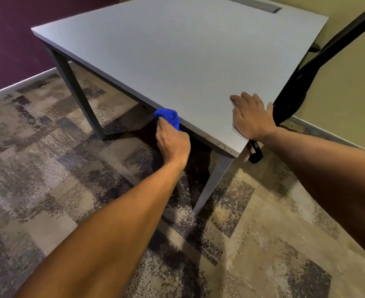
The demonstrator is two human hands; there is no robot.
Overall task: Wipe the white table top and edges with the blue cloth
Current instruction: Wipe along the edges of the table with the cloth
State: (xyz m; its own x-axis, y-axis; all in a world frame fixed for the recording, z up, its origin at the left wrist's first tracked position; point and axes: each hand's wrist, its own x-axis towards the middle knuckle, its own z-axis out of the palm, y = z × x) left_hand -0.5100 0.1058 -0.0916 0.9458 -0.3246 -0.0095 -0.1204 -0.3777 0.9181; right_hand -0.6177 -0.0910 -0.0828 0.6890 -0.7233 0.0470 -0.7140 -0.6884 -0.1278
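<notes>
The white table top (177,50) fills the upper middle of the view, with one corner pointing toward me. My left hand (172,141) grips the bunched blue cloth (168,117) and holds it against the table's left side edge, a little way back from the near corner. My right hand (251,116) lies flat on the table top near the right edge, fingers straight and spread. Brownish marks show on the edge close to the near corner.
Grey metal table legs (216,181) stand on a patterned carpet. A black office chair (295,91) leans close to the table's right edge, its caster (255,155) beside the near corner. A grey cable slot (254,3) lies at the far edge. Walls stand left and right.
</notes>
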